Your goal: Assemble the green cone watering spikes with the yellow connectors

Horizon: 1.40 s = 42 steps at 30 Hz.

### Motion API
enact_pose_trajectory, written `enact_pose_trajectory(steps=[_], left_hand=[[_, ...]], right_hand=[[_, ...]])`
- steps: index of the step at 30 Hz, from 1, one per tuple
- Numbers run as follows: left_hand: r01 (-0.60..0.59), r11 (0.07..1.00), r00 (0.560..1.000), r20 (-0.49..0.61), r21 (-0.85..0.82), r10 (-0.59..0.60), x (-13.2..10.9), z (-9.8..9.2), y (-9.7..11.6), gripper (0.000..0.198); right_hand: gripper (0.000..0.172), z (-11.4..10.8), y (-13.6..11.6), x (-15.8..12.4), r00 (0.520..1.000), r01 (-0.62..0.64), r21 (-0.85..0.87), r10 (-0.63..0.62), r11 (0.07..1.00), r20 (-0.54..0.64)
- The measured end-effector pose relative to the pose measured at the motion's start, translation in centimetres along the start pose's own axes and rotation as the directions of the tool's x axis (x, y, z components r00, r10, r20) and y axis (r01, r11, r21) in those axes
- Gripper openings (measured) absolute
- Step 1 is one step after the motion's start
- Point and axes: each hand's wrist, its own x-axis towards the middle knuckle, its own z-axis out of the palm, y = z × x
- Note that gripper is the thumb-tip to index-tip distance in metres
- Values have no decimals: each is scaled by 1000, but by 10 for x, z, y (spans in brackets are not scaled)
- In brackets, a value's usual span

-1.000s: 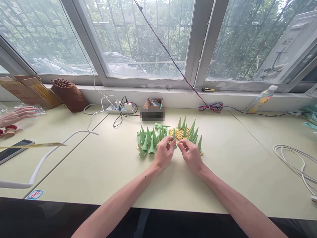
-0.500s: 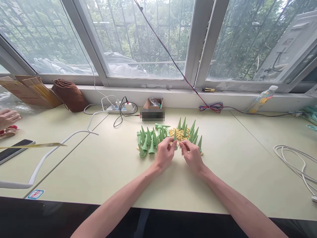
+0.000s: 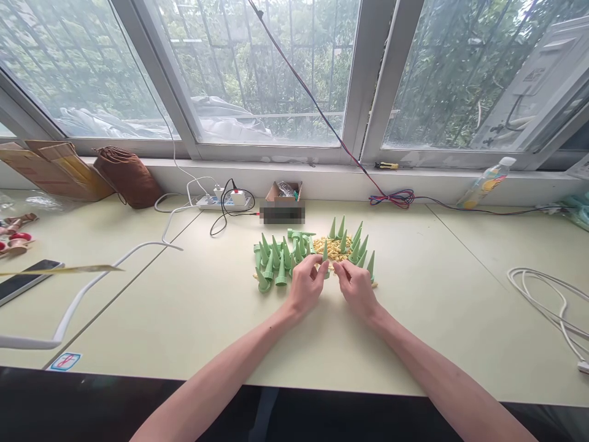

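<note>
My left hand [image 3: 309,282] is closed, thumb and fingers around an upright green plastic spike [image 3: 325,252]. Close by on the right, my right hand [image 3: 356,287] is pinched near the base of that spike; whatever is between its fingertips is too small to make out. Left of my hands several more green spikes [image 3: 281,271] stand and lie in a cluster. Behind my hands lies a heap of small yellow pieces [image 3: 326,245]. Another group of green spikes [image 3: 363,245] stands past my right hand, partly hidden by it.
A power strip [image 3: 211,201] with cables and a small open box [image 3: 289,191] sit at the back. A phone [image 3: 27,279] and a white bent tube [image 3: 78,301] are at left. At right are a bottle [image 3: 488,183] and a coiled white cable [image 3: 547,294].
Another person's hand at the far left edge has gone out of view. My hands have hardly moved; they stay close together at the same green spike.
</note>
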Motion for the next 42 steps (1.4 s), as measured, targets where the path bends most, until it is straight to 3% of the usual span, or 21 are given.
enact_pose_trajectory(steps=[9,30,36,42], left_hand=[[37,999,999,-31,-4,-37,1,-2,2,27],[-64,998,997,40,-10,64,-1,0,-1,25],[-31,999,999,-17,-9,31,1,-1,1,24],[22,1000,999,-47,-18,-23,2,-2,0,24]], right_hand=[[34,-4,-9,0,999,-1,40,-1,999,47],[45,-2,-2,0,999,-35,45,35,998,13],[22,-4,-12,0,999,-35,97,36,995,-15],[22,-3,-13,0,999,40,136,-36,990,-30]])
